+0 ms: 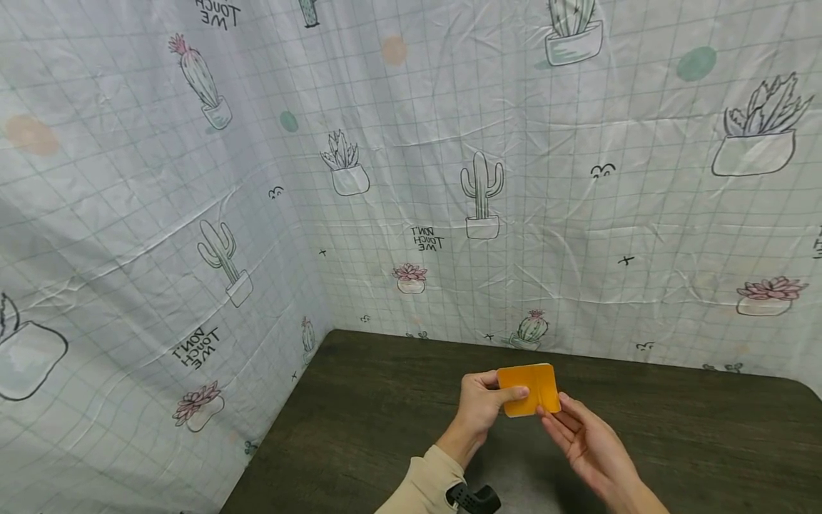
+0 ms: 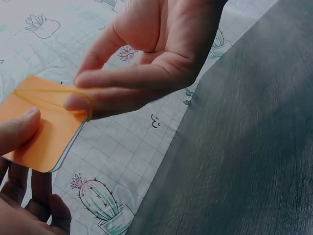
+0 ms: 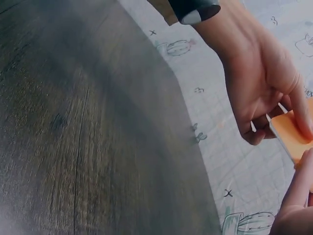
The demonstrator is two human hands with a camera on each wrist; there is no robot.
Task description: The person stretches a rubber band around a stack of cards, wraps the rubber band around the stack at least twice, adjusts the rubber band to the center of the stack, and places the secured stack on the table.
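Note:
A small orange notebook with rounded corners is held up above the table. My left hand grips it by its left side, with the thumb flat on the orange cover and the other fingers behind. A thin yellow elastic band runs across the cover, pulled out at one edge of the notebook in the left wrist view. My right hand has its fingertips at the notebook's right edge and holds that stretched part of the band. Pale page edges show along one side.
A dark wood-grained table lies below both hands. White cloth printed with cacti hangs behind it and along the left side. On the left wrist, over a beige sleeve, sits a black strapped device.

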